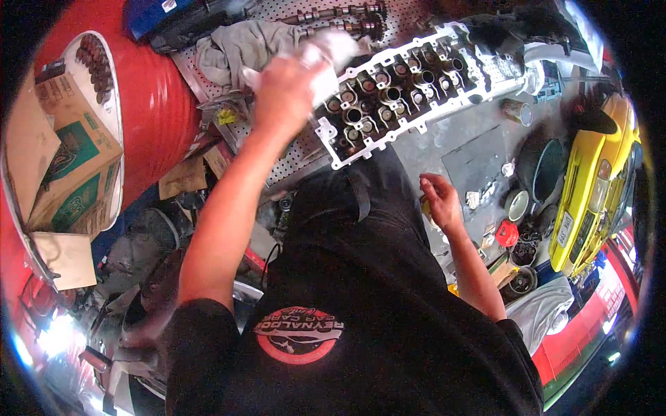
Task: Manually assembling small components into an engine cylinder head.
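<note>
My left hand (284, 93) is closed around a crumpled white cloth or paper wipe (331, 59), blurred by motion. It is just off the near-left end of a cylinder head (392, 107), a long metal casting with rows of round valve openings. Beside that hand a grey rag (239, 52) is heaped on the perforated metal bench top (295, 156). Past the casting's other side, my right hand (442, 201) hangs low with its fingers curled inward. Whatever its fingers may hold is hidden.
Two camshafts (343, 21) lie at the back of the bench. At left, cardboard boxes (73, 156) and a row of small dark parts (96, 66) rest on a red drum (163, 97). A black tub (544, 166), a can (517, 111) and a yellow car (596, 184) are at right.
</note>
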A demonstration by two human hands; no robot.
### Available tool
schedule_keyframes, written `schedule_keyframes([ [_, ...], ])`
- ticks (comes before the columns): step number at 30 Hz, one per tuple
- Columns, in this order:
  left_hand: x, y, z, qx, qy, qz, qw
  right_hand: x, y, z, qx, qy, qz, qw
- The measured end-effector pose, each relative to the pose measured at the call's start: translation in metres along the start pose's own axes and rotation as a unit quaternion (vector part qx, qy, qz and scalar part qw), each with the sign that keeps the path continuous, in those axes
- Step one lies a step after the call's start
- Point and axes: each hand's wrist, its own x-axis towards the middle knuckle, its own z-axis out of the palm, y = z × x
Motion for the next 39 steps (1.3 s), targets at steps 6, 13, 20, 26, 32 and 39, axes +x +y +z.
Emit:
schedule_keyframes([
  [6, -0.026, 0.032, 0.032, 0.117, -0.15, 0.042, 0.981, 0.008, -0.007, 0.009, -0.042, 0.008, -0.056, 0.998],
  [13, -0.028, -0.035, 0.018, -0.222, 0.0, -0.079, 0.972, 0.012, 0.017, 0.008, -0.047, 0.014, -0.059, 0.997],
  [20, -0.023, -0.033, -0.121, -0.591, 0.273, -0.348, 0.674, 0.002, -0.096, 0.011, 0.238, -0.133, -0.031, 0.962],
  [26, -0.105, 0.111, -0.065, -0.482, -0.042, -0.345, 0.805, -0.006, -0.209, 0.115, 0.363, -0.355, -0.001, 0.861],
  [32, -0.162, 0.078, -0.058, -0.3, 0.08, -0.304, 0.901, -0.037, -0.219, 0.124, 0.169, -0.385, -0.082, 0.904],
  [39, -0.226, 0.04, -0.055, -0.416, 0.0, -0.416, 0.808, 0.152, -0.242, 0.091, -0.45, -0.001, -0.382, 0.807],
])
